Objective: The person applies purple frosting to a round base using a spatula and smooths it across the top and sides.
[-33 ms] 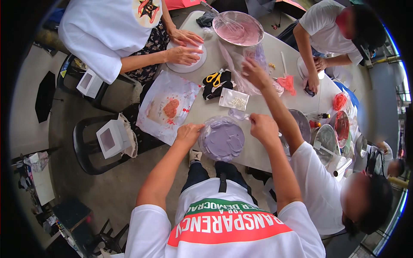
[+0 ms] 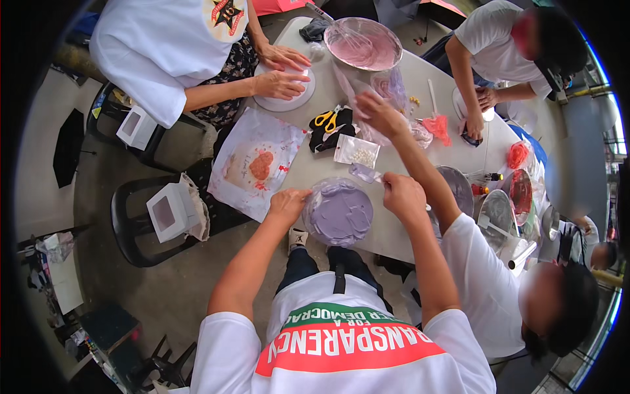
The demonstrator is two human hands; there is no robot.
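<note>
My left hand (image 2: 287,203) grips the left edge of a round cake (image 2: 338,215) covered in lilac frosting, with clear plastic around its rim. My right hand (image 2: 402,196) is closed on the handle of a spatula (image 2: 365,173), whose blade carries lilac frosting, above the cake's upper right. Just beyond lie a small bag of white beads (image 2: 356,152), yellow-handled scissors (image 2: 325,121) on black cloth, and, to the left, a stained white sheet (image 2: 239,151) with a red heart.
Co-workers' hands rest on a white round form (image 2: 275,98) and at the upper right (image 2: 484,98); another's hand (image 2: 384,115) reaches across from my right to plastic bags. A pink-frosting bowl (image 2: 361,49), several metal bowls (image 2: 453,187) and chairs with white boxes (image 2: 170,213) surround me.
The co-worker's reaching hand on my right has moved slightly to the left over the plastic bags. My hands and the cake look almost unmoved.
</note>
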